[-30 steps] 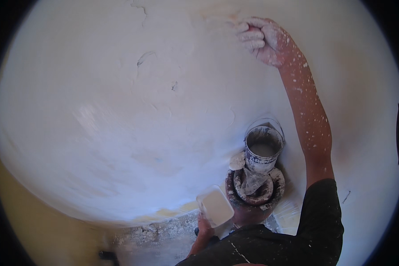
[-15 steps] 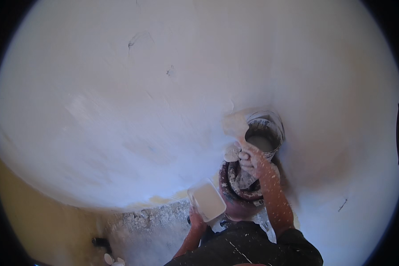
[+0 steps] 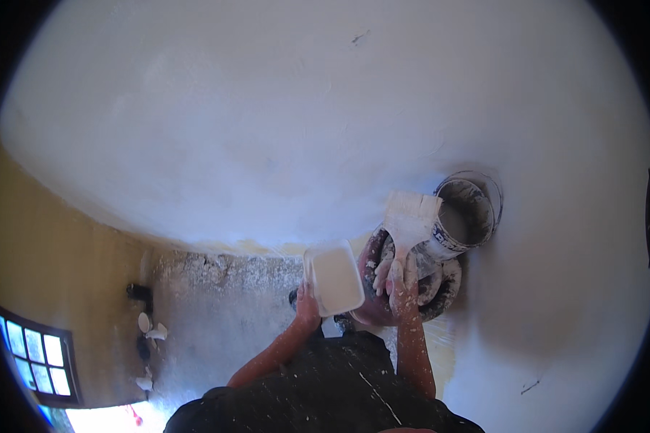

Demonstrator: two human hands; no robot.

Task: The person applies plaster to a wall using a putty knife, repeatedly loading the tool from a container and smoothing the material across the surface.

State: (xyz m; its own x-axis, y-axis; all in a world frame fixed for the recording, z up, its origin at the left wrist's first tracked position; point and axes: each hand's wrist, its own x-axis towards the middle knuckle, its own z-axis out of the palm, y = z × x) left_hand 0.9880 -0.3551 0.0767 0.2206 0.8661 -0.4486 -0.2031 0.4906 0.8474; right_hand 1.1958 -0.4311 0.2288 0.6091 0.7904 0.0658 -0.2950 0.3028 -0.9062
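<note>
Your left hand (image 3: 308, 306) grips the rectangular plastic tub (image 3: 357, 271), your right hand (image 3: 403, 287) the wide paintbrush (image 3: 412, 215); tilting the tub too far could spill its pale contents (image 3: 335, 278).

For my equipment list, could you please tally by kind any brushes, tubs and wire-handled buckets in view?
Brush: 1, in the right hand
Tub: 1, in the left hand
Wire-handled bucket: 1
Total: 3

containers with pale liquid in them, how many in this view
2: a white tub held in the left hand, and a bucket to the right of the wide brush in the right hand. Others could be hidden behind the body.
</note>
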